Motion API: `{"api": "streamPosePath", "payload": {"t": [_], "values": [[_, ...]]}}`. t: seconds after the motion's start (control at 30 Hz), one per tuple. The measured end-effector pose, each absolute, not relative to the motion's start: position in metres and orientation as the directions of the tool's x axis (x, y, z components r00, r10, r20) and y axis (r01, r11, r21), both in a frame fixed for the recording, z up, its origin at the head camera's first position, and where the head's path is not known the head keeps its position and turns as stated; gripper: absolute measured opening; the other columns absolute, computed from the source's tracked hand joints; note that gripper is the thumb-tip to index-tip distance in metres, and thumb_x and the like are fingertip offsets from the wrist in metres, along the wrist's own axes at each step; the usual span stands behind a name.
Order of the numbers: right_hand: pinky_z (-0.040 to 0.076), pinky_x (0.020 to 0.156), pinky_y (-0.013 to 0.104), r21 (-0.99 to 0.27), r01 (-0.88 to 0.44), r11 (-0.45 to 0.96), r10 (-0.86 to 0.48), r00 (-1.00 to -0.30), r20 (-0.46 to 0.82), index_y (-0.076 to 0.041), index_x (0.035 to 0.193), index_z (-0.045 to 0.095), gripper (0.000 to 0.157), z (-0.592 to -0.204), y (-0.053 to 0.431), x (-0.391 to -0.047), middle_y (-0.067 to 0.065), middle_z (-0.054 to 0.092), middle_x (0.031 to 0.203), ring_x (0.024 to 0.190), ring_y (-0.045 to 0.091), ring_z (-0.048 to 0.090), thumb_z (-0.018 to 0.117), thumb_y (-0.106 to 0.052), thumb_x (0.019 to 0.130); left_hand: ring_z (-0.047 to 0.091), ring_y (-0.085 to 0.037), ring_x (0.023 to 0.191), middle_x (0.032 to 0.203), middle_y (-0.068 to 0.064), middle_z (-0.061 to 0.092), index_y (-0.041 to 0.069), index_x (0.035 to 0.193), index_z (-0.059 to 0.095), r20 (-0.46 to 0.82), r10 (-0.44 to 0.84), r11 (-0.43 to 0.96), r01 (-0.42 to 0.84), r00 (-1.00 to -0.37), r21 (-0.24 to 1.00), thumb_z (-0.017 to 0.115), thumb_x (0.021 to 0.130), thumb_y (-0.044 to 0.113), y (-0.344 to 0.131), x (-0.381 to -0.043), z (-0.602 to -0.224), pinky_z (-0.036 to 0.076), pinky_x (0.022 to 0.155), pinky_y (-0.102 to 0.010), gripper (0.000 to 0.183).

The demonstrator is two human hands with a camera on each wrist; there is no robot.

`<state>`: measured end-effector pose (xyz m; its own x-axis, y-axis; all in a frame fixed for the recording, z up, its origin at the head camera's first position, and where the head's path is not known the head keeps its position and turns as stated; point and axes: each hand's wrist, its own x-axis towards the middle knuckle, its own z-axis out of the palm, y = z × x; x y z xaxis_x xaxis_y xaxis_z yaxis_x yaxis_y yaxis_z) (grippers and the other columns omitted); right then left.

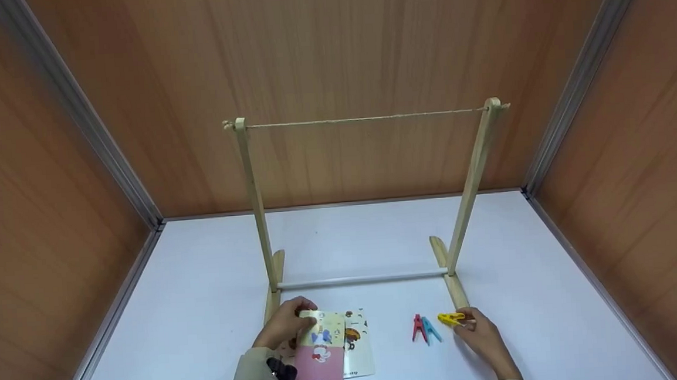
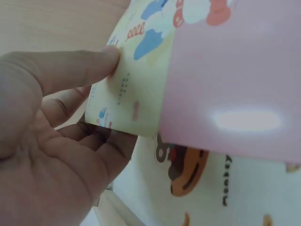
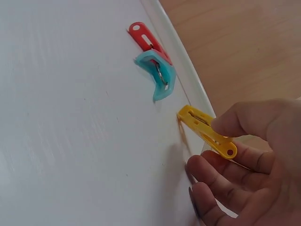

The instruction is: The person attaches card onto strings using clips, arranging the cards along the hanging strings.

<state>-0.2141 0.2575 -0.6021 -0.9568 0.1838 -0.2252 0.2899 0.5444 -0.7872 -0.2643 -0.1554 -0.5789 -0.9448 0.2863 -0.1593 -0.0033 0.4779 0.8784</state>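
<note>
The left hand [image 1: 282, 325] holds a pink and yellow card [image 1: 322, 348]. Its thumb [image 2: 80, 66] presses on the top face of the card and the other fingers [image 2: 101, 146] curl under it, so the card is pinched at its yellow end. The card is lifted off the white surface [image 1: 205, 315] and tilted. Just under those fingers lies a 2nd card [image 1: 357, 344], white with a brown cartoon picture, flat on the surface and partly covered by the held card.

The right hand [image 1: 484, 337] pinches a yellow clothespin [image 1: 451, 319] between the thumb and the first finger. The other fingers [image 3: 211, 207] are curled below it. The tip of the clothespin sticks out past the fingertips, and it looks to be just above the surface.

Just past that tip lie 2 more clothespins, touching each other: a blue clothespin [image 1: 431, 330] nearer the fingers and a red clothespin [image 1: 417, 328] beyond it.

Farther from both hands stands a wooden rack [image 1: 255, 207] with 2 tall posts, flat feet and a white bar [image 1: 361, 280] low between them. A thin string [image 1: 366, 118] runs tight across the tops of the posts. Behind it all are brown wooden walls [image 1: 337, 66].
</note>
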Motion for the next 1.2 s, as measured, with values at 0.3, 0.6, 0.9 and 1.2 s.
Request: {"api": "streamPosePath", "payload": {"t": [0.3, 0.6, 0.9, 1.2], "values": [[0.053, 0.070, 0.031, -0.854, 0.310, 0.418, 0.201, -0.948, -0.246, 0.002, 0.128, 0.052, 0.050, -0.600, 0.260, -0.215, 0.019, 0.060, 0.117, 0.093, 0.021, 0.062, 0.069, -0.020, 0.086, 0.062, -0.018, 0.093, 0.109, -0.014, 0.064, -0.003, 0.117, 0.059, -0.193, 0.254, 0.320, -0.106, -0.948, 0.941, 0.063, 0.090, 0.011, -0.153, -0.263, -0.577, 0.052, 0.081, -0.034, 0.030], [0.052, 0.067, 0.031, -0.880, 0.313, 0.357, 0.231, -0.942, -0.242, 0.000, 0.127, 0.054, 0.052, -0.595, 0.258, -0.216, 0.017, 0.062, 0.114, 0.090, 0.017, 0.061, 0.073, -0.024, 0.085, 0.068, -0.017, 0.086, 0.100, -0.009, 0.070, -0.003, 0.120, 0.056, -0.223, 0.205, 0.157, -0.193, -0.953, 0.969, 0.066, 0.090, 0.016, -0.146, -0.264, -0.577, 0.056, 0.075, -0.031, 0.037], [0.052, 0.077, 0.028, -0.891, 0.284, 0.354, 0.236, -0.949, -0.209, -0.002, 0.131, 0.054, 0.055, -0.586, 0.257, -0.220, 0.014, 0.062, 0.115, 0.099, 0.020, 0.060, 0.070, -0.031, 0.088, 0.067, -0.014, 0.086, 0.095, -0.005, 0.070, -0.005, 0.114, 0.058, -0.174, 0.223, 0.009, -0.176, -0.959, 0.984, 0.064, 0.092, 0.021, -0.129, -0.263, -0.571, 0.055, 0.076, -0.028, 0.034], [0.053, 0.079, 0.027, -0.911, 0.256, 0.324, 0.249, -0.952, -0.179, 0.000, 0.130, 0.053, 0.059, -0.571, 0.254, -0.228, 0.015, 0.063, 0.116, 0.101, 0.020, 0.059, 0.071, -0.035, 0.086, 0.065, -0.015, 0.090, 0.096, -0.005, 0.068, -0.002, 0.113, 0.057, -0.153, 0.182, -0.066, -0.167, -0.971, 0.984, 0.060, 0.095, 0.021, -0.108, -0.272, -0.561, 0.053, 0.085, -0.031, 0.029]]}}
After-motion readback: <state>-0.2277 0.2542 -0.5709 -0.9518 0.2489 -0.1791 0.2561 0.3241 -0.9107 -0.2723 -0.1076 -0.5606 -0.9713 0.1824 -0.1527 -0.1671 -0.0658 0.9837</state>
